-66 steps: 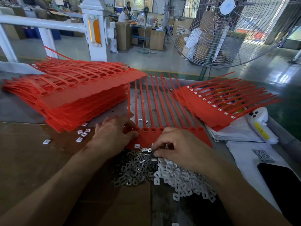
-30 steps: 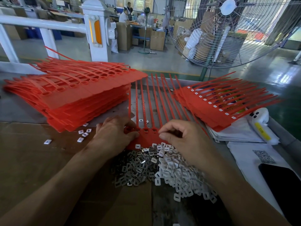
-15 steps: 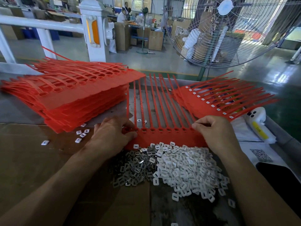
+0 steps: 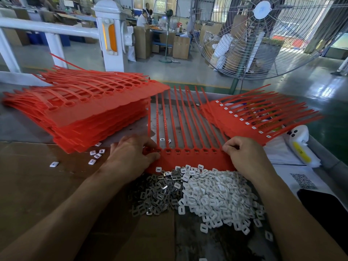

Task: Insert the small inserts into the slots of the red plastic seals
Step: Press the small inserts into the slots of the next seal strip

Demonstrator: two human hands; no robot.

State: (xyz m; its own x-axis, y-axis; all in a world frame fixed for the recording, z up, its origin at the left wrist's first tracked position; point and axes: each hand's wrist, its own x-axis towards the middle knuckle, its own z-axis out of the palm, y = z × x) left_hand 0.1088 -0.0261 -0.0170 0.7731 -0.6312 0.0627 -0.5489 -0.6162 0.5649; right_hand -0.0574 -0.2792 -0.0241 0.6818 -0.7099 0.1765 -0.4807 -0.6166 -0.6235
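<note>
Cardboard (image 4: pixel 37 185) covers the bench, where a red seal strip (image 4: pixel 190 159) lies between both hands. Left hand (image 4: pixel 131 157) pinches its left end; right hand (image 4: pixel 244 155) pinches its right end with curled fingers. Inserts (image 4: pixel 207 196) lie heaped just below the fingers.

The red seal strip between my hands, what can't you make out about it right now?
Head view, red seal strip:
- Right-end slot: hidden behind the right hand, so filled or empty is unknown.
- Left-end slots: covered by the left hand.
- Near edge: buried under the white inserts.
- Middle slots' contents: too small to tell.
</note>
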